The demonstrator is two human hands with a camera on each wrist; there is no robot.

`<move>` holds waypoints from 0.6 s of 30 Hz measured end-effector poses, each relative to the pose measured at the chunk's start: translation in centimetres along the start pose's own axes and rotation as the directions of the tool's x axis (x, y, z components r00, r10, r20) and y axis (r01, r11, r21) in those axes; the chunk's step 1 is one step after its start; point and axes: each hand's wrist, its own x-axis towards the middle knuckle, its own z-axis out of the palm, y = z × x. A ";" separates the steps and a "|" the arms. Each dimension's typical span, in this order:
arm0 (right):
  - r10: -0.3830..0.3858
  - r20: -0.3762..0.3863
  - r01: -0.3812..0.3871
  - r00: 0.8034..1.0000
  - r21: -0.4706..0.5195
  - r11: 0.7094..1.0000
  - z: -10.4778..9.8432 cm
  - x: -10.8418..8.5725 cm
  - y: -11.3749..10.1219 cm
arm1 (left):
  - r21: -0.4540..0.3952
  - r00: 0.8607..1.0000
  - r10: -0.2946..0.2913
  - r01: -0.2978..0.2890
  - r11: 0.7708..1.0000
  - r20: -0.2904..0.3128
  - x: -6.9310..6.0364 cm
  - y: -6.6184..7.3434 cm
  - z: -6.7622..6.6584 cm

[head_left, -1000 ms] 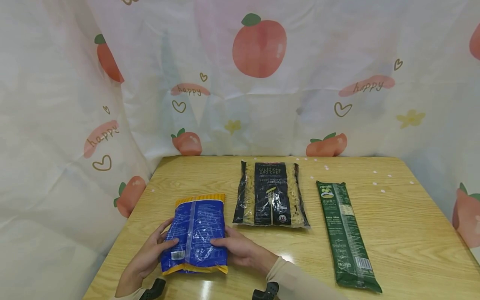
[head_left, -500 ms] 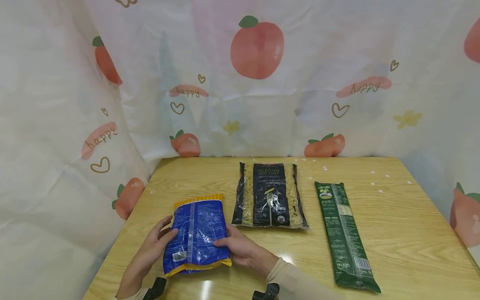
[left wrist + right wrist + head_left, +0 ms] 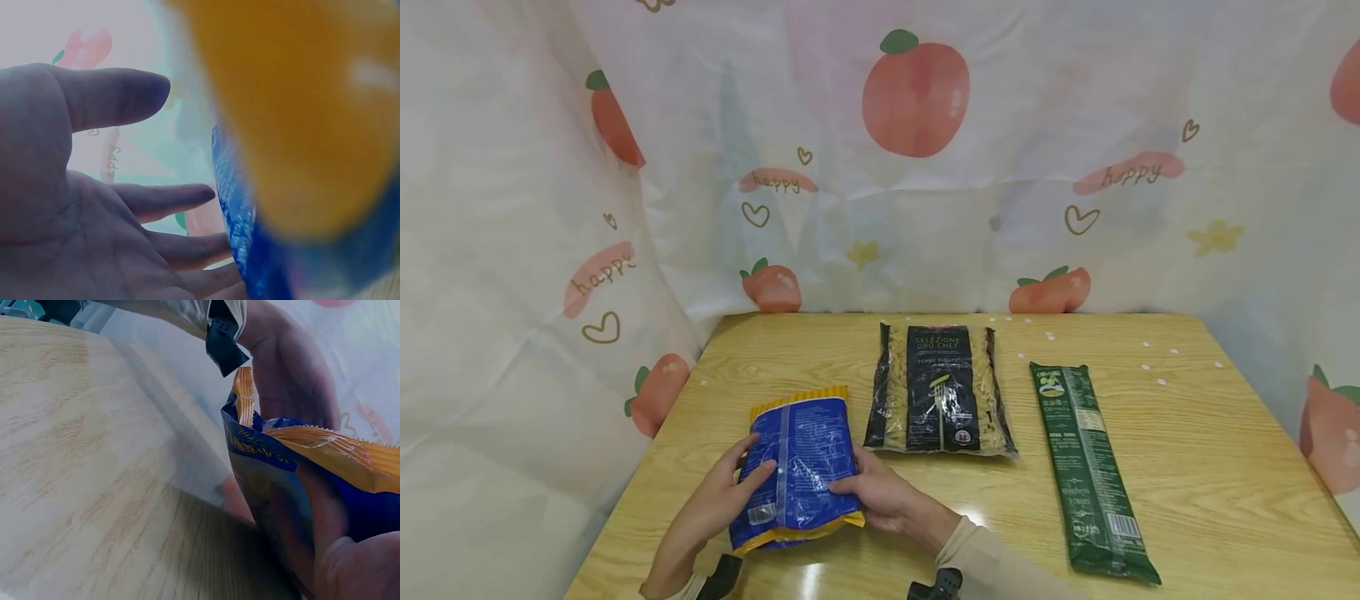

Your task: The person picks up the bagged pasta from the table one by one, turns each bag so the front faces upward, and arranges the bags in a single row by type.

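Note:
A blue packet with yellow ends is tilted up off the table at the left front, its back with a seam and barcode facing up. My right hand grips its right side, thumb on the printed face and fingers behind. At the packet's left side is my left hand. In the left wrist view the left fingers are nearly straight, their tips at the packet's edge, and the thumb stands apart from it. The right wrist view shows the packet's crimped yellow end close up.
A black, clear-sided bag of penne lies at the back middle of the wooden table. To its right lies a long green spaghetti packet. A white fruit-print curtain hangs behind and on the left.
The packet has turned slightly and its lower end has shifted a little right. My left hand let its thumb come off, then moved right against the packet's side. The right hand stays on it.

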 end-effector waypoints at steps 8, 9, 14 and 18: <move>-0.032 0.008 0.033 0.999 -0.056 0.998 0.0 -0.2 -1.0 | 0.020 1.000 0.005 -0.005 1.000 -0.008 -0.1 0.6 0.3; -0.033 0.013 0.034 0.999 -0.059 0.998 0.0 -0.2 -1.2 | 0.026 1.000 0.001 -0.001 1.000 -0.011 -0.1 0.7 0.3; -0.041 0.045 0.044 0.998 -0.068 0.997 0.1 -0.4 -2.0 | 0.034 1.000 -0.013 0.013 0.999 -0.015 -0.1 0.8 0.4; -0.060 0.057 0.065 0.997 -0.091 0.994 0.4 -0.7 -2.8 | -0.007 1.000 -0.006 0.006 1.000 -0.002 -0.1 0.7 0.5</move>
